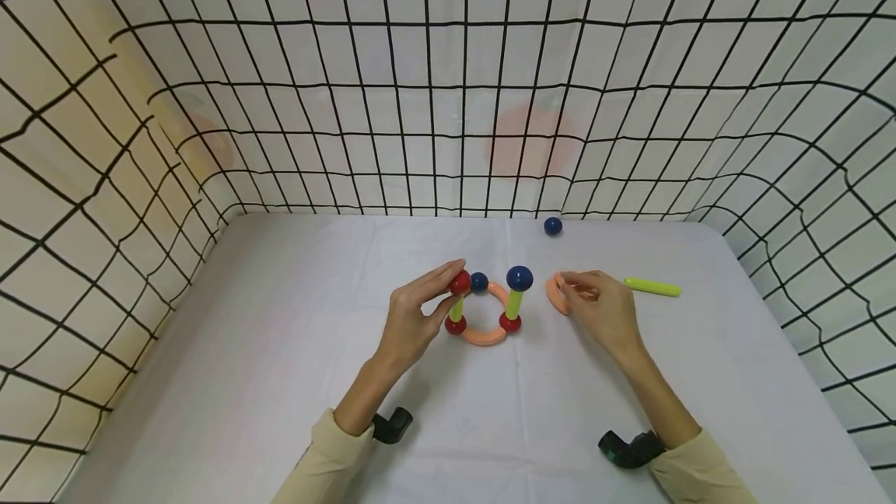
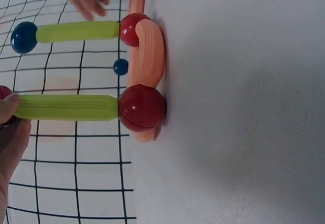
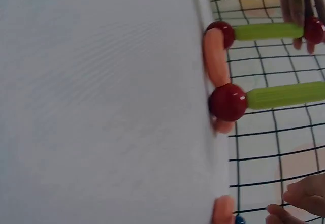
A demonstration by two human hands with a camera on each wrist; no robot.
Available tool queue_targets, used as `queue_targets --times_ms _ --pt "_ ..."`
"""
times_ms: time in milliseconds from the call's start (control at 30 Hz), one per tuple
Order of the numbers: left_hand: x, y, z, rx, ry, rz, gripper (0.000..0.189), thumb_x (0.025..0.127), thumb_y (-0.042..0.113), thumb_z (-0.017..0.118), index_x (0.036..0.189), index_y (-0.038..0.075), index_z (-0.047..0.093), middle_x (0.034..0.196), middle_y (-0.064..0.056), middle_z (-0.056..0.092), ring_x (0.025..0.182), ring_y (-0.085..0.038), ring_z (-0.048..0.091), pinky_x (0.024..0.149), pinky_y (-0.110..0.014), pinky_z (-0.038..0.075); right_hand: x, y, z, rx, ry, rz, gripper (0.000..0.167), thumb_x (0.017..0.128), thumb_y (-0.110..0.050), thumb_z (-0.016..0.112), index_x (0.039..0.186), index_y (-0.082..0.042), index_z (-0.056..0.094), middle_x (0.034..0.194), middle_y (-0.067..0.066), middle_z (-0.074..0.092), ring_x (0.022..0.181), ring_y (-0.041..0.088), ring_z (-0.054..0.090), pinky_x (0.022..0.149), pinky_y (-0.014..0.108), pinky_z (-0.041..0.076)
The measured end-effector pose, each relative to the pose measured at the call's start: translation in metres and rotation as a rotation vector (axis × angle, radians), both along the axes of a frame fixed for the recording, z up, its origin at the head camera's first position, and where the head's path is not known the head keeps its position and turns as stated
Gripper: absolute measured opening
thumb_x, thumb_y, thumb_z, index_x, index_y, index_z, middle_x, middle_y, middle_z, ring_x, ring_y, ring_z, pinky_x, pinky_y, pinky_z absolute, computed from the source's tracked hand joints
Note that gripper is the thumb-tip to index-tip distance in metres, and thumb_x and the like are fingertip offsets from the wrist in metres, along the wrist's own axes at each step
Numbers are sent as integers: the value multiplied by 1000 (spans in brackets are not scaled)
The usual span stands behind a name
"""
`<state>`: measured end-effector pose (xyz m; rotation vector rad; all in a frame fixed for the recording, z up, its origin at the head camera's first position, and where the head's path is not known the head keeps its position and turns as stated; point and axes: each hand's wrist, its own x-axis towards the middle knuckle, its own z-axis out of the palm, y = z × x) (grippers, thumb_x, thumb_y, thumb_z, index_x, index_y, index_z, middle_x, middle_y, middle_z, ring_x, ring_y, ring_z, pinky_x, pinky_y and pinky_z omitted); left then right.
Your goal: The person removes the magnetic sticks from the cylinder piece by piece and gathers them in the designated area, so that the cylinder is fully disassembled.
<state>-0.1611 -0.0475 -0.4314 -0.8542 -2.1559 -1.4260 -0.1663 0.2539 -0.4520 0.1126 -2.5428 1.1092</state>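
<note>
My left hand (image 1: 414, 313) pinches a red ball (image 1: 460, 282) on top of an upright green stick (image 2: 68, 107). That stick rises from a lower red ball (image 2: 142, 107) in a ring of curved orange pieces (image 1: 484, 337). A second green stick (image 1: 514, 305) stands on another red ball (image 1: 510, 323), topped by a blue ball (image 1: 519, 278). Another blue ball (image 1: 479, 281) sits at the ring's back. My right hand (image 1: 603, 309), fingers loosely bent, hovers by a loose curved orange piece (image 1: 556, 295); the right wrist view shows its fingers apart from it.
A loose green stick (image 1: 652, 287) lies to the right of my right hand. Near the table's back edge rests a dark blue ball (image 1: 553, 226). Black wire mesh (image 1: 462, 87) stands behind and on both sides of the white table (image 1: 231, 379).
</note>
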Motion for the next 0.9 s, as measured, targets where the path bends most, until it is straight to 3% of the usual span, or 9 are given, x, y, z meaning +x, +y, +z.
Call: queue_targets --times_ms 100,233,333,567,733,900 --pt "0 0 0 4 -13 1 54 82 -14 78 134 -3 67 134 -19 69 118 -31 72 95 -31 61 1 -5 11 -67 75 -15 22 96 -7 71 117 -3 78 108 15 77 91 14 67 77 4 50" --pt "0 0 0 9 -28 4 55 81 -15 78 134 -3 67 132 -20 71 116 -31 73 94 -30 61 3 -15 27 -138 155 -28 23 98 -9 69 120 -8 78 110 10 77 95 -5 61 83 10 51" --pt "0 0 0 9 -37 8 56 81 -16 78 134 -4 66 131 -20 71 114 -32 74 92 -30 62 5 -24 37 -174 185 -10 24 99 -9 69 121 -9 77 111 8 77 98 -10 60 87 15 50" --pt "1 0 1 10 -77 7 56 81 -15 79 135 -6 64 132 -19 71 113 -32 74 91 -34 62 15 -47 53 -182 199 87 28 98 -10 71 125 -12 76 114 7 75 105 10 64 94 14 47" --pt "2 0 2 11 -91 10 57 81 -14 79 135 -4 65 131 -19 72 114 -31 74 91 -37 63 16 -69 61 -182 247 205 36 92 -6 77 127 -12 75 121 7 72 116 21 65 106 29 48" --pt "2 0 2 19 -78 -2 56 81 -15 78 135 -5 65 130 -20 71 114 -32 74 90 -38 63 13 -92 62 -146 308 341 41 84 -2 84 124 -8 76 122 9 73 119 26 64 104 38 45"
